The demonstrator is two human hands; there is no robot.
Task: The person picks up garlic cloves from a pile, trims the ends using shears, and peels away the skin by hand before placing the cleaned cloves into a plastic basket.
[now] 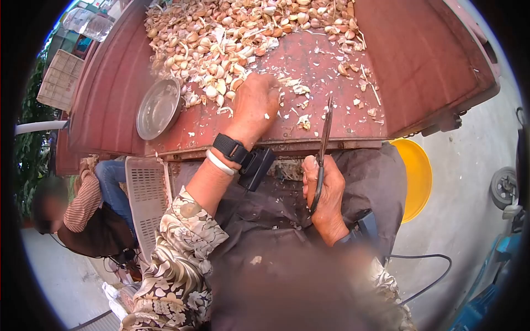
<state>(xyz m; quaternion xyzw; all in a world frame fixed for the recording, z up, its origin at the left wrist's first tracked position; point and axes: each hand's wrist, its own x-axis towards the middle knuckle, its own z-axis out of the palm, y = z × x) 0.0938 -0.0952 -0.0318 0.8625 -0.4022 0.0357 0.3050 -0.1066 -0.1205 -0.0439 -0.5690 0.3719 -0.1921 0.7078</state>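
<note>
A large pile of garlic cloves lies on the red truck-bed-like surface. At the near right edge of the pile is my left hand, reaching forward with its fingers turned down and mostly hidden behind the back of the hand; whether it holds a clove does not show. My right hand is closed round the handles of dark scissors, whose blades point up and forward over the surface. A round metal bowl stands tilted left of my left hand. White peel scraps lie scattered between the hands.
Below the surface on the left is a white plastic basket. A yellow tub stands on the floor at right. Raised red side walls flank the work surface. Another person sits at far left, apart from my hands.
</note>
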